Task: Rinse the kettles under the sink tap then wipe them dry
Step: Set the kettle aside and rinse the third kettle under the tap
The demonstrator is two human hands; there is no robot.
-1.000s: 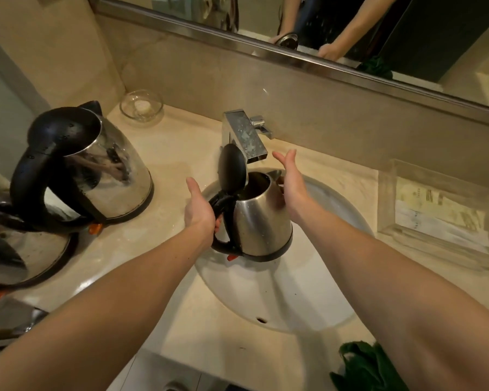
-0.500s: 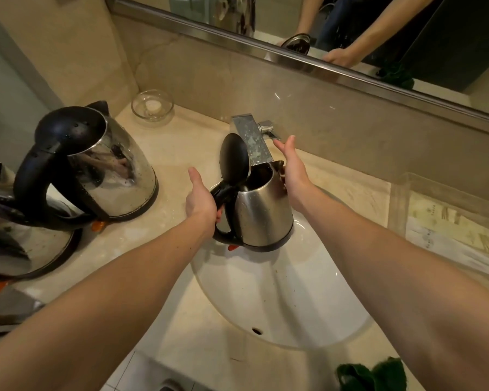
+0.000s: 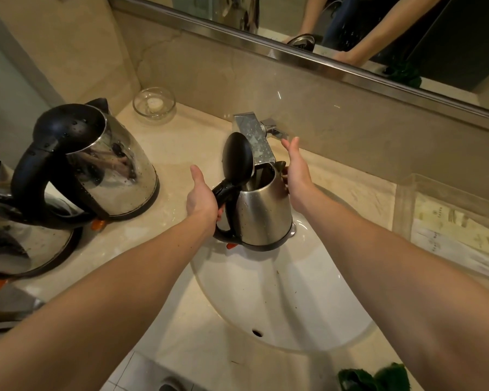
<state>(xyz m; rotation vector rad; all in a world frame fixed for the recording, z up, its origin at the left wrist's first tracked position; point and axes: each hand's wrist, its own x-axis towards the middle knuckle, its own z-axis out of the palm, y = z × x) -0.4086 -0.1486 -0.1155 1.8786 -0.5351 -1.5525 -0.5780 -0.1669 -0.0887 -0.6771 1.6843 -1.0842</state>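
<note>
- As I judged rinsing in hand, the kettle hung mid-frame under the tap.
- My left hand grasped its handle; my right hand was released, fingers straight, beside it.
- Next, I thought, the tap wanted opening.

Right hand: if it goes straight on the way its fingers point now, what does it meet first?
Probably the tap's side lever, just beyond the fingertips; otherwise the wall behind. Depth is unclear.

A bathroom. A white basin sunk in a beige stone counter lies below the grip. A tap and wall mirror stand beyond it.
</note>
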